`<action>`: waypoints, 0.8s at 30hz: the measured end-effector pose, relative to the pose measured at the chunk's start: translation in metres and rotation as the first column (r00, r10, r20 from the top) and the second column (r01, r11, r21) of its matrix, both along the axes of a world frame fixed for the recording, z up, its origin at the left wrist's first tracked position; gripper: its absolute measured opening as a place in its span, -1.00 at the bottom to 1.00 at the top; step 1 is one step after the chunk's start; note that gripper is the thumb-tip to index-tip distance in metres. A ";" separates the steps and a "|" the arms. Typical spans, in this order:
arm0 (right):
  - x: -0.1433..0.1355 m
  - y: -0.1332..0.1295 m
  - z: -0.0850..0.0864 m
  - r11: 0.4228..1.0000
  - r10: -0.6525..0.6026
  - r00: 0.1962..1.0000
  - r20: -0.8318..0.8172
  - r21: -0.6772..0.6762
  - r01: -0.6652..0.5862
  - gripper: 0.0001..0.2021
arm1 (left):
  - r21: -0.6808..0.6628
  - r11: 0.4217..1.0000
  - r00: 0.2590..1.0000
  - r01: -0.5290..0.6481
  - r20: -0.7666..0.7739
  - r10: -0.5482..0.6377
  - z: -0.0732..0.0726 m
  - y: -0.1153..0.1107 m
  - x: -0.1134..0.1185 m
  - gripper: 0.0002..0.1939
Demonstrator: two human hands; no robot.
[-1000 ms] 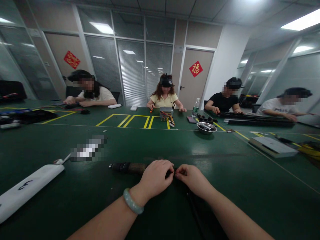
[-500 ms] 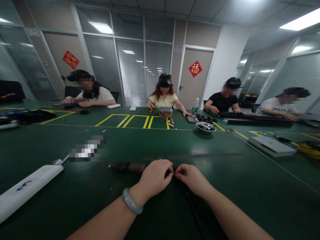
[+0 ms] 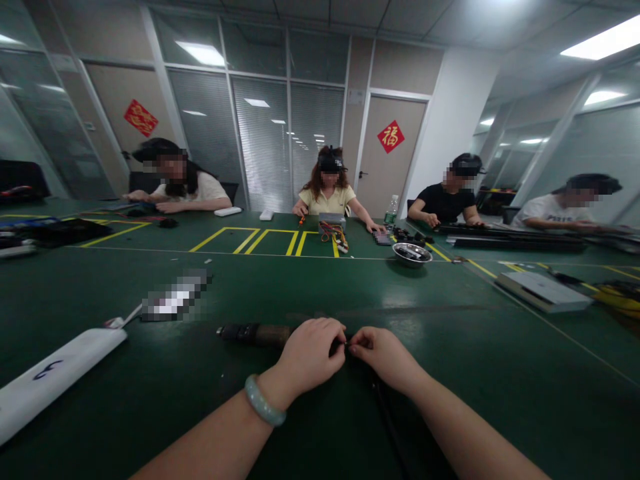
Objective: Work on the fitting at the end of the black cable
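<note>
A dark cylindrical tool [image 3: 260, 335] with a brown middle and a narrow metal tip lies crosswise on the green table. My left hand [image 3: 315, 350], with a pale green bangle at the wrist, curls over its right end and hides it. My right hand [image 3: 383, 353] pinches with thumb and fingertips right beside my left fingertips. Whatever sits in that pinch is very small and mostly covered. A black cable or rod [image 3: 385, 413] runs from under my right hand towards the front edge.
On the left lie a white power strip [image 3: 60, 380] and a blurred-out phone-like object [image 3: 177, 298]. Farther off are a metal bowl [image 3: 412, 254], a grey box with wires [image 3: 333, 223] and a flat silver box [image 3: 543, 291]. Several people sit across the table.
My hands stay in nearly the same place, with only a slight shift at the fingertips. Across the table, the person at far right has moved the thing in their hands.
</note>
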State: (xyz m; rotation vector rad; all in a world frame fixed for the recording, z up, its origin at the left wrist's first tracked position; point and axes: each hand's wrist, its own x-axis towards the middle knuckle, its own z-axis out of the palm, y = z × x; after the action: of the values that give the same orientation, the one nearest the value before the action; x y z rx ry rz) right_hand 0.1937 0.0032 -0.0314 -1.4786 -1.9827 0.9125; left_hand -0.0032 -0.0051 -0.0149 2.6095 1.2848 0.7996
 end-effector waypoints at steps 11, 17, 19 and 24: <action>0.001 0.000 -0.001 1.000 0.005 1.000 -0.010 -0.009 -0.005 -0.88 | -0.013 1.000 1.000 0.008 -0.023 -0.008 0.003 0.000 -0.001 -0.89; 0.001 0.000 -0.001 1.000 0.009 1.000 -0.012 -0.004 -0.009 -0.88 | -0.007 1.000 1.000 0.007 -0.024 -0.007 0.005 -0.002 -0.001 -0.91; 0.001 -0.001 0.000 1.000 0.006 1.000 -0.009 -0.008 -0.006 -0.88 | 0.000 1.000 1.000 0.006 -0.018 -0.006 0.005 -0.002 0.000 -0.93; 0.000 -0.001 0.003 1.000 -0.003 1.000 0.004 -0.017 0.003 -0.88 | 0.004 1.000 1.000 0.011 -0.016 -0.011 0.004 -0.001 0.000 -0.93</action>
State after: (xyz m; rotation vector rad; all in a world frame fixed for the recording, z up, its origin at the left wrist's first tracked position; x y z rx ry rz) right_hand 0.1941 0.0018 -0.0285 -1.4931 -1.9798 0.9285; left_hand -0.0031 -0.0064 -0.0107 2.6293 1.2727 0.7812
